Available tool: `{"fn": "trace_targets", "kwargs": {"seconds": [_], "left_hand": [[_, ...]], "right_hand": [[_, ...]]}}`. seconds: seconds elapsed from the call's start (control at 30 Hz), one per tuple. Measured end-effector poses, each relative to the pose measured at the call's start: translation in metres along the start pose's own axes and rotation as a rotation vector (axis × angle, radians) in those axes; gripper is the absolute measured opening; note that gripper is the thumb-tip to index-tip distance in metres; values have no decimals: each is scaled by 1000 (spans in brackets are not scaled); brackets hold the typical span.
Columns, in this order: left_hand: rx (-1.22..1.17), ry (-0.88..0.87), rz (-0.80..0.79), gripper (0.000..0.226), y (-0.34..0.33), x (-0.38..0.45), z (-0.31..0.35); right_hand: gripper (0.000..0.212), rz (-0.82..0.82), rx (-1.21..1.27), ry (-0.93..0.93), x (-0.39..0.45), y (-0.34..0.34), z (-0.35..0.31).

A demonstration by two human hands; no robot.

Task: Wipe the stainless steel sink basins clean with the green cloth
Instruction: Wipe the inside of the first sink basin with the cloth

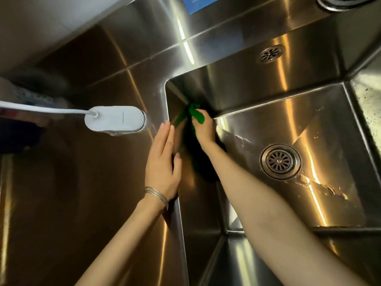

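A stainless steel sink basin (309,124) fills the right half of the head view, with a round drain (280,161) in its floor and an overflow grille (270,53) on the far wall. My right hand (204,129) is down in the far left corner of the basin, shut on the green cloth (194,114) and pressing it against the left wall. A dark part of the cloth hangs below the hand. My left hand (162,159) lies flat and open on the steel rim beside the basin, fingers together, with silver bangles at the wrist.
A white oval device (114,120) with a white cable (41,109) sits on the steel counter (82,182) left of the basin. Water streaks and droplets lie on the basin floor near the drain. A second basin wall (367,100) shows at the right edge.
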State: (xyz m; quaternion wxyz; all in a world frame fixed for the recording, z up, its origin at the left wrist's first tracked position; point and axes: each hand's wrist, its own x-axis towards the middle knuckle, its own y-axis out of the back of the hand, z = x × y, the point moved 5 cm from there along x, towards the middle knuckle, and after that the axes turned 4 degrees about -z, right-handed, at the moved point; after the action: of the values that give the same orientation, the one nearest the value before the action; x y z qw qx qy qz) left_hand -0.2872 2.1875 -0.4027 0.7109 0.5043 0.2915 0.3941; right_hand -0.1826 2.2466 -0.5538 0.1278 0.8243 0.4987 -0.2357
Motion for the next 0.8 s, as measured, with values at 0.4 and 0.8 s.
{"fn": "trace_targets", "kwargs": {"seconds": [0.4,0.8], "left_hand": [[-9,-13,-8,61,-1,0,3],[-13,-23,10,58,-2,0,-2]], "right_hand": [[31,11,133,340,-32,1,-56],[34,-310,-466,-289,-69,11,68]]}}
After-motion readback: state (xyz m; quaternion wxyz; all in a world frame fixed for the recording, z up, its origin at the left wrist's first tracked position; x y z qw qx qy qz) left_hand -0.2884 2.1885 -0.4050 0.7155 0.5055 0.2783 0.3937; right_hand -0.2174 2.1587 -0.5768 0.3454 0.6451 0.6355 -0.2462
